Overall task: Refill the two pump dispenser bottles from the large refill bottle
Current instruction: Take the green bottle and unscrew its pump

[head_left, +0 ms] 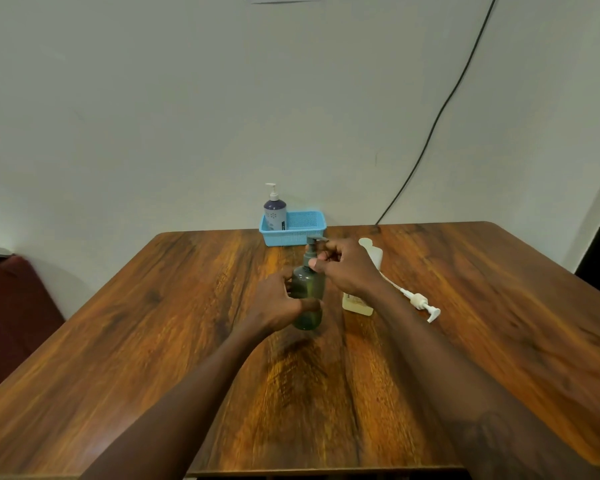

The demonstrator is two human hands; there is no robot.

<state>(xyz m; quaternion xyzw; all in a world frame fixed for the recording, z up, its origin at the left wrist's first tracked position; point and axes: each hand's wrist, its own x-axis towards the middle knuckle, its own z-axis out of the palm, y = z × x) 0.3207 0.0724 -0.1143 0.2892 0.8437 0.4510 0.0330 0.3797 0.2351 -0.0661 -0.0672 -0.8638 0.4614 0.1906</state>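
Head view: right hand [347, 268] hides refill bottle [359, 304] middle.

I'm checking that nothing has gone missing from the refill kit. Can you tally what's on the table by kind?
Bottles with a pump fitted: 2 (green bottle, purple bottle)
Bottles with no pump: 1 (pale refill bottle)
Loose pumps: 1 (white pump)
Baskets: 1 (blue basket)
Total: 5
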